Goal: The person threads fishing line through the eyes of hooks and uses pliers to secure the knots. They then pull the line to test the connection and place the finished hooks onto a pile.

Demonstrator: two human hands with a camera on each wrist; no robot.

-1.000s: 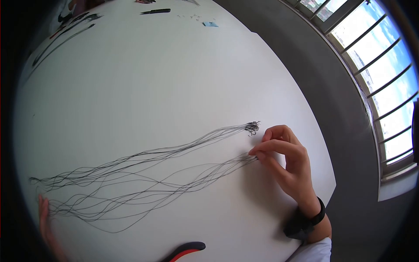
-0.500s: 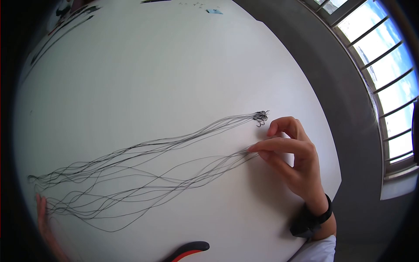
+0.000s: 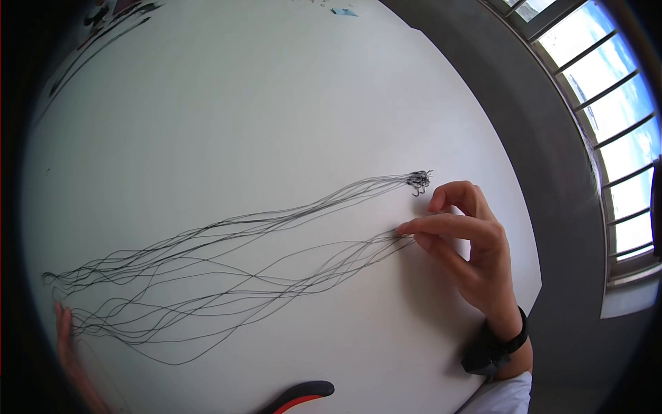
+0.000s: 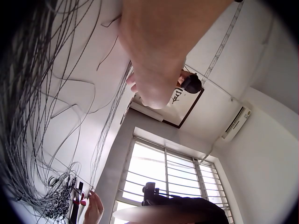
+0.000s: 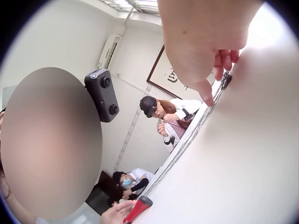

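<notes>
Two long bundles of thin dark fishing lines stretch across the white table in the head view. The upper bundle [image 3: 276,215] ends at the right in a cluster of fish hooks [image 3: 420,181]. My right hand [image 3: 476,248] pinches the right end of the lower bundle [image 3: 296,288] between thumb and index finger, the other fingers loosely bent; its tip is hidden by the fingers. At the far left, my left hand [image 3: 67,345] rests at the other end of the lower bundle, its visible fingers fairly straight. The right wrist view also shows the left hand [image 5: 119,212] beside a red-and-black handle.
A red-and-black tool handle [image 3: 300,395] lies at the table's near edge. A large tangle of lines [image 4: 28,116] fills the left wrist view's left side. Dark strands [image 3: 103,45] and a small blue packet [image 3: 344,12] lie farther off. People [image 5: 170,114] sit beyond.
The head view has shifted, and the black pen-like thing at the top has gone out of frame. My right hand keeps its pinch on the lines; my left hand stays almost where it was.
</notes>
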